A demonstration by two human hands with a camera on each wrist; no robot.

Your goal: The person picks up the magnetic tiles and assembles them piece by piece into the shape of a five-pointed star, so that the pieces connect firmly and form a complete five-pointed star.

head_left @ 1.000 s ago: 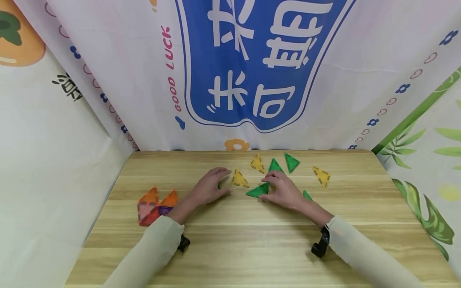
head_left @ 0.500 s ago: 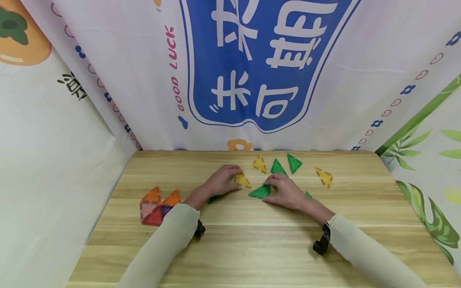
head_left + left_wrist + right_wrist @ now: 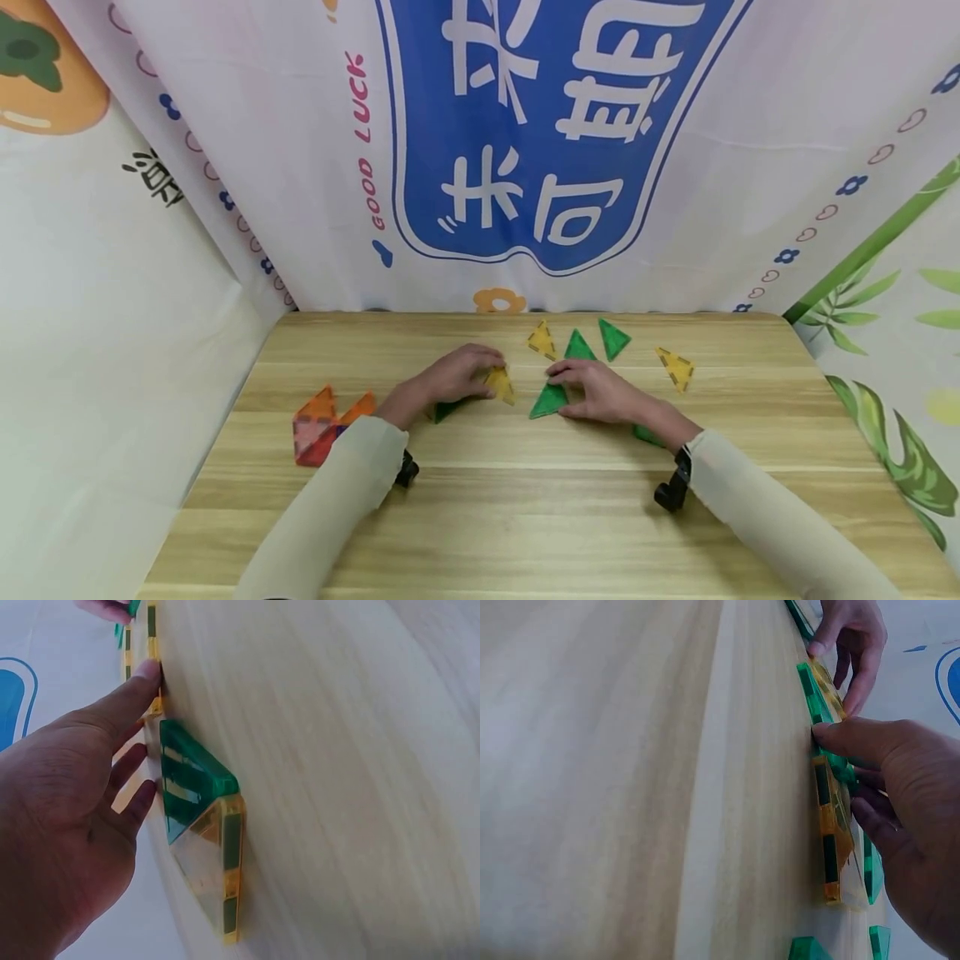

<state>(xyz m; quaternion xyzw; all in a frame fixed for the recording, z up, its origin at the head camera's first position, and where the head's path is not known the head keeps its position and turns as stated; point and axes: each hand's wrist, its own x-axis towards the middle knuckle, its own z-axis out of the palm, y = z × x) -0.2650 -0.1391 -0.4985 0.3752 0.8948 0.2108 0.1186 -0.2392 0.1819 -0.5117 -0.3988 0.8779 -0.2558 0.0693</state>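
My left hand (image 3: 459,375) pinches a yellow triangular magnetic tile (image 3: 500,385) at its left side, thumb on the near edge in the left wrist view. A green triangular magnetic tile (image 3: 549,402) is between the thumb and fingers of my right hand (image 3: 600,390). The two tiles lie a short gap apart in the head view. Another green tile (image 3: 447,410) shows partly under my left wrist; in the left wrist view this green tile (image 3: 191,776) sits against an amber one (image 3: 217,862). Beneath my right hand, an amber tile (image 3: 829,825) shows in the right wrist view.
Behind the hands lie two green triangles, one (image 3: 615,338) farther right, and a yellow triangle (image 3: 542,340). Another yellow one (image 3: 677,369) lies right. A green tile (image 3: 649,435) peeks from under my right forearm. Orange, pink and red tiles (image 3: 315,429) form a cluster at left.
My left hand has moved right onto the yellow tile and turned it slightly. My right hand has turned the green tile, its left tip now nearer me.
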